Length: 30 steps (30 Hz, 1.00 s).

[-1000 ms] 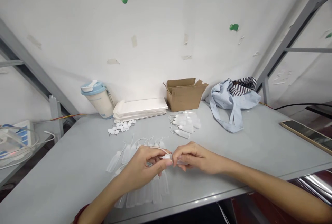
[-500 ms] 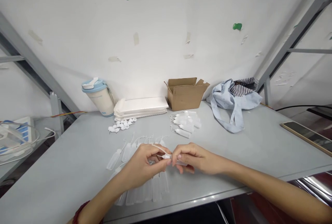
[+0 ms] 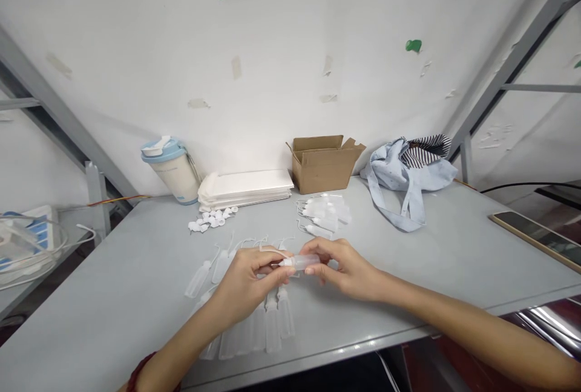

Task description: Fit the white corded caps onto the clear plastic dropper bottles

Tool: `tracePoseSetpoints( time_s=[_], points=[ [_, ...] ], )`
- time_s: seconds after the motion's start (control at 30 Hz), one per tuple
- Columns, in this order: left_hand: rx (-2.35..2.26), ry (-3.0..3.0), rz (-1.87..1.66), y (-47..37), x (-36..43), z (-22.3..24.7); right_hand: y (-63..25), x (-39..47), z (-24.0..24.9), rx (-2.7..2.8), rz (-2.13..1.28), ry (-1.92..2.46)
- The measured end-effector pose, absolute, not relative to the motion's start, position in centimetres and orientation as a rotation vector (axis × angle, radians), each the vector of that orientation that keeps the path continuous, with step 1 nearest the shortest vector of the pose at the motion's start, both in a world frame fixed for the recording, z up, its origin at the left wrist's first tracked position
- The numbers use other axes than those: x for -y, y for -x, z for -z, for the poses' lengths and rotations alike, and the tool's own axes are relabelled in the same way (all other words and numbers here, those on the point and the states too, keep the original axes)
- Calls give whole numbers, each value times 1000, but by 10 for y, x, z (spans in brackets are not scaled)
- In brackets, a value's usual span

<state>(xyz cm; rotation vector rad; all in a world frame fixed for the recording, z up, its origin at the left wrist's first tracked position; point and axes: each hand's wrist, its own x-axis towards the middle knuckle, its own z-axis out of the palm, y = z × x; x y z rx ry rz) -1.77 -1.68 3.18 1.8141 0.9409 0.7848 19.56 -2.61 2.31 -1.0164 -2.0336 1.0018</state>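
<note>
Between my two hands lies a small translucent squeeze bottle [image 3: 305, 262] with a needle tip, held nearly level above the table. My left hand [image 3: 252, 274] pinches its neck, with the thin tip pointing left and a curved white strap rising beside the fingers. My right hand [image 3: 347, 268] grips the bottle's base end between thumb and fingers. Beneath and around my left hand are several similar bottles [image 3: 272, 325] in rows, partly hidden by it. Farther back, a group of bottles with tips [image 3: 323, 213] lies on the table.
Small white caps [image 3: 213, 220] lie in front of a stack of white envelopes [image 3: 249, 183]. Along the wall stand a blue-lidded cup [image 3: 172, 171], an open cardboard box [image 3: 322, 171] and a light blue cloth bag [image 3: 408, 168]. A phone [image 3: 540, 238] rests at the right.
My right hand has shifted back from the neck to the bottle's base end, so more of the bottle's body shows. Both hands are slightly higher in view.
</note>
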Motion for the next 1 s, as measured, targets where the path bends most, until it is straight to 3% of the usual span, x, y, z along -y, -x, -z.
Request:
tracePoseSetpoints(
  time_s=[0.2,0.43,0.67,1.0],
  points=[
    [-914,-1880,-760,19,17,-35,-196,26,-28,1923,-1241,990],
    [-971,-1830,-519,20,15,-32,-196,28,-21,1938,-1001,940],
    [-930,-1909,-514,18,16,-39,-198,33,-19,2090,-707,927],
    [-873,-2088,-557,20,20,-36,-199,28,-30,2002,-1083,935]
  ],
)
